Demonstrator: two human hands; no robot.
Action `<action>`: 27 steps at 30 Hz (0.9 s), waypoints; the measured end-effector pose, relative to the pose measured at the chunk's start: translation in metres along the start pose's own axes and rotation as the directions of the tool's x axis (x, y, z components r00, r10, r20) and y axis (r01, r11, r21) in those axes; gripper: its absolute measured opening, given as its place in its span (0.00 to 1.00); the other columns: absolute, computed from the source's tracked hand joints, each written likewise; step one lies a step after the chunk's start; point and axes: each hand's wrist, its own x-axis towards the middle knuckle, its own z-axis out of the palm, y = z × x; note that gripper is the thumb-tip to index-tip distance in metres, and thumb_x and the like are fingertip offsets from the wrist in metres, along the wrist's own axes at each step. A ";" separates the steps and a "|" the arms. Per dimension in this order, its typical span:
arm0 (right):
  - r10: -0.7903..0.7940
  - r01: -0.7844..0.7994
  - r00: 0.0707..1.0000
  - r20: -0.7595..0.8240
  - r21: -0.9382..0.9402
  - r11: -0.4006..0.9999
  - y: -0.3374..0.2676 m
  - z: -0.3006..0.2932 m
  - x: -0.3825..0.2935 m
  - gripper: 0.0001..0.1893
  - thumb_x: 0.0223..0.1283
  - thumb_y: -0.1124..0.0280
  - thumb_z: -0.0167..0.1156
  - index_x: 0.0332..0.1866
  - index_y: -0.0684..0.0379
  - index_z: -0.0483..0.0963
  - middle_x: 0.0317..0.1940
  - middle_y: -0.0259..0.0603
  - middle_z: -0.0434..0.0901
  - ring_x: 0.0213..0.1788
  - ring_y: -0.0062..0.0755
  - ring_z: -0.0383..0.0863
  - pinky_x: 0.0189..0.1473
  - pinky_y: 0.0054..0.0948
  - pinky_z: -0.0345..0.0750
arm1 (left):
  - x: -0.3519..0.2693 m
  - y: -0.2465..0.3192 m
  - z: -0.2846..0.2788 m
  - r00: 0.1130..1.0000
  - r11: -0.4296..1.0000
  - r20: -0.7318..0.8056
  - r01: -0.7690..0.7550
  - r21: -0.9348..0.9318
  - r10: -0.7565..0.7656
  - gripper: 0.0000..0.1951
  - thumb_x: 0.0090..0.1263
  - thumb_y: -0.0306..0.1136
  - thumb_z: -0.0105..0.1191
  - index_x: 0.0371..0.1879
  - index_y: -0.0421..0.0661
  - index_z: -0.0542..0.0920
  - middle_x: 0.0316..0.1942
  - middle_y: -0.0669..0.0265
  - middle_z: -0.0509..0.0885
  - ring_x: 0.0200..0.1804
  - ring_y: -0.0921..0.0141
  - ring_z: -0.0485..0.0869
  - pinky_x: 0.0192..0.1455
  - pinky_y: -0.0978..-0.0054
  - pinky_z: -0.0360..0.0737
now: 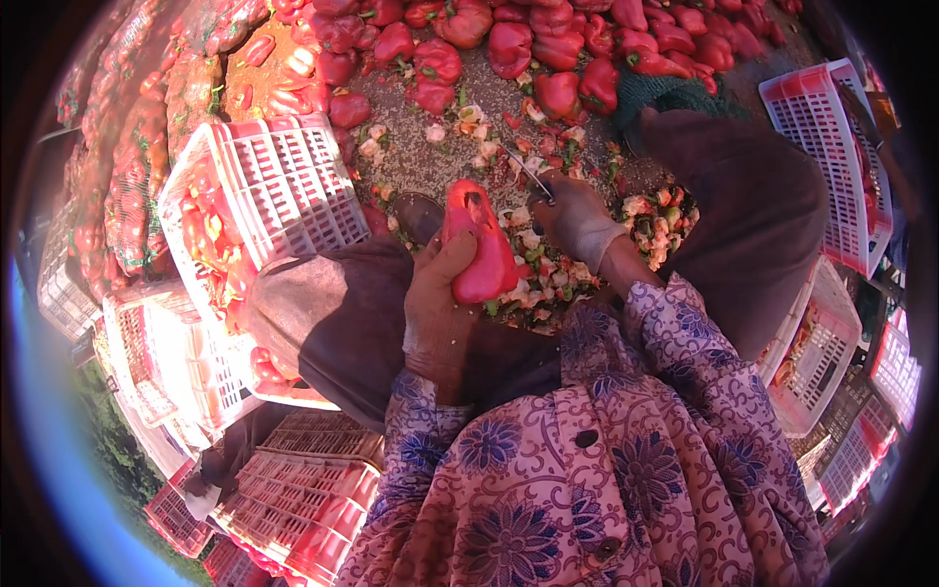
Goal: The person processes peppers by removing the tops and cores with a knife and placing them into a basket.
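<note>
A red bell pepper [480,253] is gripped in my left hand [439,304], above my lap. Its upper end shows a dark gap, where the flesh looks cut. To its right my right hand [576,216], in a light glove or wrist covering, holds a small knife [530,172] with the blade pointing up and left, apart from the pepper. Beneath both hands lie pale pepper cores and green stem bits [539,282]. A pile of whole red peppers [506,44] spreads across the ground ahead of me.
At my left knee a tilted white plastic crate [293,183] holds red peppers [213,235]. Filled mesh sacks [136,176] line the far left. More crates stand right [829,161] and behind [301,499]. Dark green netting [671,95] lies by my right foot.
</note>
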 end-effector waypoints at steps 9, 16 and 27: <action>0.121 -0.315 0.908 0.402 0.462 0.829 -0.048 -0.021 -0.057 0.12 0.64 0.64 0.61 0.45 0.62 0.78 0.22 0.34 0.79 0.20 0.20 0.71 0.22 0.25 0.69 | 0.019 0.005 -0.010 0.963 0.897 0.025 -0.260 0.358 0.269 0.21 0.63 0.26 0.62 0.54 0.36 0.75 0.44 0.62 0.83 0.42 0.72 0.84 0.49 0.73 0.82; 0.067 -0.215 0.915 0.397 0.341 0.915 -0.041 -0.018 -0.054 0.17 0.61 0.62 0.63 0.50 0.62 0.78 0.25 0.37 0.82 0.25 0.28 0.79 0.29 0.32 0.76 | 0.020 0.004 -0.006 0.964 0.848 0.015 -0.241 0.472 0.265 0.20 0.62 0.24 0.62 0.53 0.35 0.76 0.42 0.63 0.84 0.41 0.73 0.84 0.48 0.74 0.81; 0.042 -0.216 0.956 0.289 0.603 0.768 -0.035 -0.012 -0.043 0.13 0.63 0.70 0.61 0.48 0.65 0.77 0.23 0.33 0.80 0.20 0.17 0.72 0.20 0.23 0.68 | 0.015 0.004 -0.010 0.994 0.990 0.011 -0.108 0.089 0.107 0.22 0.65 0.25 0.59 0.58 0.34 0.73 0.49 0.59 0.82 0.48 0.68 0.83 0.52 0.69 0.82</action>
